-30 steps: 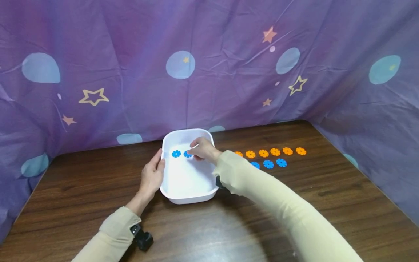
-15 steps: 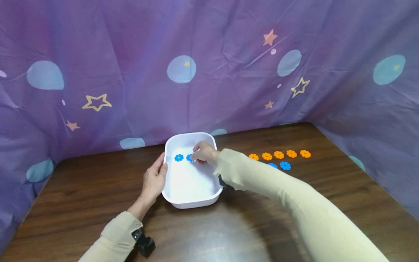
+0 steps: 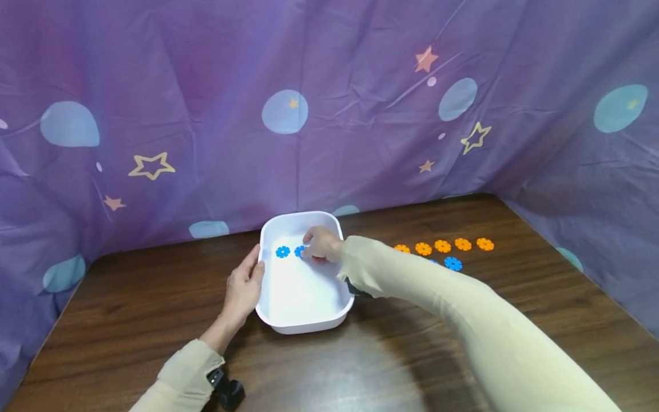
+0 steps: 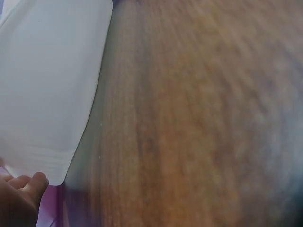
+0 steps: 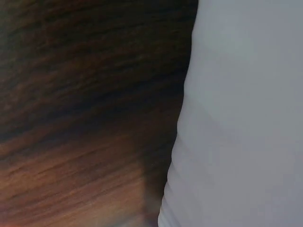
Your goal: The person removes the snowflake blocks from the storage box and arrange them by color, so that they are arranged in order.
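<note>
In the head view a white plastic bin stands on the table. My left hand rests against its left wall; in the left wrist view the thumb tip touches the bin's corner. My right hand reaches inside over the right rim. Its curled thumb and fingertips seem to pinch a blue snowflake-shaped disc on the bin floor, partly covered by those fingertips. Another blue disc lies just left of it. The right wrist view shows only the bin's outer wall and the table, with no fingers.
Right of the bin, several orange discs lie in a row on the brown wooden table. Nearer is a blue disc, with another mostly hidden by my right sleeve. A purple curtain hangs behind and at the sides.
The head view has shifted slightly. My right sleeve covers more of the table discs, and the right fingertips cover more of the second disc. Both blue discs in the bin keep their places.
</note>
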`<state>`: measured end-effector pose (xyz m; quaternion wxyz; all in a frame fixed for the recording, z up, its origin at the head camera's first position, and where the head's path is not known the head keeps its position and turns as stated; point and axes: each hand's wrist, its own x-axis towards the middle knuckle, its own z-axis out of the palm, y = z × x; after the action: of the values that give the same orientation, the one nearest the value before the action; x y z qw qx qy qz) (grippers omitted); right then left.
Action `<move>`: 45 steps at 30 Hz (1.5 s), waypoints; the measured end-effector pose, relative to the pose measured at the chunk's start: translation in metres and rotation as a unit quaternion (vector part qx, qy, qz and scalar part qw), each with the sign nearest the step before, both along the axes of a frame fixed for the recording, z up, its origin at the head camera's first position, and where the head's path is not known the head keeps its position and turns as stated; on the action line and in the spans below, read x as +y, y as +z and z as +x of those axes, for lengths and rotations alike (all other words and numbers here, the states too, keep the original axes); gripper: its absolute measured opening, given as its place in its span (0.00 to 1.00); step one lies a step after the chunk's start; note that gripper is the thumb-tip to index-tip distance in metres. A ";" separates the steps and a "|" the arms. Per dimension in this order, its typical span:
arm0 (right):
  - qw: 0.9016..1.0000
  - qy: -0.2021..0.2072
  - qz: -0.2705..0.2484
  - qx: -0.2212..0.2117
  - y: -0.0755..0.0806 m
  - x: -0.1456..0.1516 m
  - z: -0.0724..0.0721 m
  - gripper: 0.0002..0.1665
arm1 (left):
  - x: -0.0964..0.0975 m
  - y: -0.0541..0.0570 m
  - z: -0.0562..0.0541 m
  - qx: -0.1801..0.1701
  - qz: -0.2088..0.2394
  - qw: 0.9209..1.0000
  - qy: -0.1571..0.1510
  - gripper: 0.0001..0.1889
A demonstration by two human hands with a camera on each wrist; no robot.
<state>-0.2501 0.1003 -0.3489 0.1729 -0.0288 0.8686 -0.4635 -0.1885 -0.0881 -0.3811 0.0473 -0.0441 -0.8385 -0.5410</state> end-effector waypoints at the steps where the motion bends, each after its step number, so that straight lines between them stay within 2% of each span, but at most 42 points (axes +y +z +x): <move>1: 1.000 -0.011 0.003 -0.007 -0.001 -0.002 -0.002 0.17 | 0.000 0.000 0.000 -0.001 0.000 1.000 0.001 0.24; 6: 0.999 -0.037 0.023 -0.020 -0.006 -0.008 -0.007 0.17 | 0.000 -0.001 0.002 -0.004 0.004 1.000 0.002 0.24; 12: 0.999 -0.020 0.035 -0.012 -0.006 -0.008 -0.005 0.16 | -0.001 -0.003 0.003 -0.005 0.009 1.000 0.006 0.24; 23: 0.990 0.008 0.130 0.046 -0.010 -0.008 -0.007 0.13 | 0.000 -0.003 0.001 -0.012 0.015 1.000 0.002 0.24; 32: 0.986 0.020 0.155 0.063 -0.010 -0.007 -0.008 0.10 | 0.000 -0.003 -0.001 -0.019 0.013 1.000 0.003 0.25; 41: 0.986 0.021 0.158 0.044 -0.013 -0.007 -0.011 0.21 | 0.001 -0.003 -0.001 -0.009 0.019 1.000 -0.001 0.24; 45: 0.986 0.028 0.155 0.056 -0.013 -0.007 -0.011 0.17 | 0.001 -0.002 -0.001 -0.005 0.017 1.000 -0.001 0.24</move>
<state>-0.2615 0.0930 -0.3623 0.1387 -0.0517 0.9373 -0.3156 -0.1892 -0.0874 -0.3833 0.0432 -0.0410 -0.8296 -0.5552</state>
